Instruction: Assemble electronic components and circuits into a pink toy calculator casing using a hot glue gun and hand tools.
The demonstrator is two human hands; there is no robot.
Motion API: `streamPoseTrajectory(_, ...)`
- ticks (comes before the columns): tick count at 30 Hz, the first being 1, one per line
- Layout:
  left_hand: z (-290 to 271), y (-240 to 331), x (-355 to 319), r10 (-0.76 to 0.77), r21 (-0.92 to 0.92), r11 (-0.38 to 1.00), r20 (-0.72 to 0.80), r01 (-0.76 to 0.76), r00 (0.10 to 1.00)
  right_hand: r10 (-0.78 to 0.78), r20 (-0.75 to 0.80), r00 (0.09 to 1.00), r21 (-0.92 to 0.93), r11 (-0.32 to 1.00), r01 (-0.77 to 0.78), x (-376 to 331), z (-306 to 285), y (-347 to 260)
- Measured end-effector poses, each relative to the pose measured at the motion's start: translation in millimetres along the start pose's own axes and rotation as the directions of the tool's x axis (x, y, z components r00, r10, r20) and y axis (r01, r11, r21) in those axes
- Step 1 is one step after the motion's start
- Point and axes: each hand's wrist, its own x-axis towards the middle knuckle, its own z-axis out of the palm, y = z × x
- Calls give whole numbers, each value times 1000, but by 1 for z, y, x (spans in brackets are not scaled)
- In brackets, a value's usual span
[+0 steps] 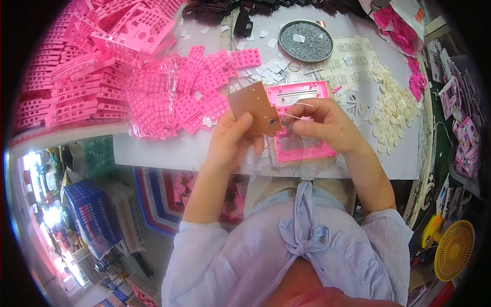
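Observation:
My left hand (233,139) holds a small brown circuit board (254,106) by its lower edge, tilted up above the white table (153,148). My right hand (323,122) pinches thin wires (302,104) that run from the board's right side. Under both hands lies a pink plastic housing (302,97) with a rectangular window, flat on the table. More thin wires hang from the board over the housing toward the table's near edge.
A heap of pink keypad grids in a clear bag (174,97) lies left of the board, stacked pink frames (87,66) beyond. A round tin of small grey parts (306,41) stands at the back. White round pieces (391,110) lie right. A yellow fan (454,249) stands low right.

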Motion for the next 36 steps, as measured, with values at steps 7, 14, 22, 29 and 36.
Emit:
streamPoseTrajectory(7, 9, -13, 2, 70, -11, 997, -67, -71, 995, -92, -105, 990, -84, 993, 83, 13, 8, 9)
streamPoseTrajectory(14, 4, -10, 7, 151, -169, 978, 156, -124, 976, -70, -50, 996, 16, 997, 71, 26, 21, 28)
streamPoseTrajectory(22, -16, 0, -9, 326, 303, 896, 48, -324, 944, 243, 201, 949, 610, 727, -315, 0, 38, 10)
streamPoseTrajectory(29, 6, -16, -9, 444, 361, 827, 47, -430, 895, 24, -237, 971, 480, 872, 96, -2, 58, 29)
streamPoseTrajectory(36, 14, -26, -9, 310, 296, 905, 31, -305, 950, -30, -368, 929, 464, 860, 212, -3, 59, 25)
